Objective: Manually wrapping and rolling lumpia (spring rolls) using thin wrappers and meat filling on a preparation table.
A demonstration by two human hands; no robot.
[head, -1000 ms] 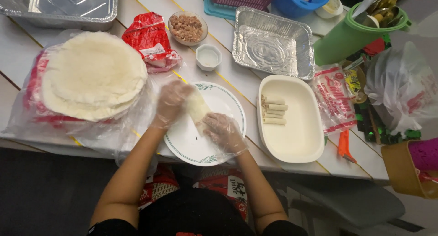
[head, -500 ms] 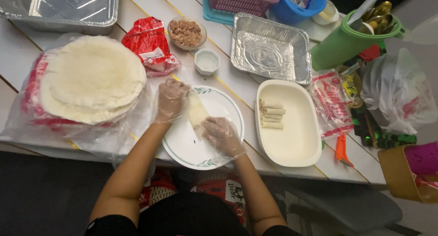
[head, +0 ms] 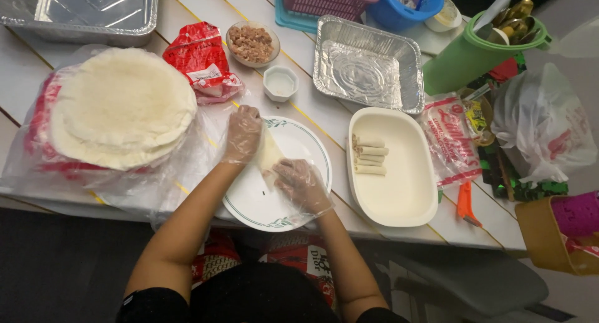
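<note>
At the near edge of the white plank table, a round white plate with a green rim pattern carries a pale wrapper that is partly rolled into a narrow tube. Its long axis runs from the far side of the plate toward the near side, tilted slightly, and it lies directly between the two gloved hands. The left hand presses its fingers on the far end of the roll, palm down, with the forearm angled in from the near left. The right hand covers the near end, fingers curled over it (whether they pinch the wrapper or only rest on it I cannot tell). The hands are close together but not touching, both bearing on the same roll, about equally near it. Toward the left edge sits a stack of round wrappers on clear plastic. Toward the right, an oval white dish holds four finished rolls side by side, and a small bowl of filling stands toward the far edge.
</note>
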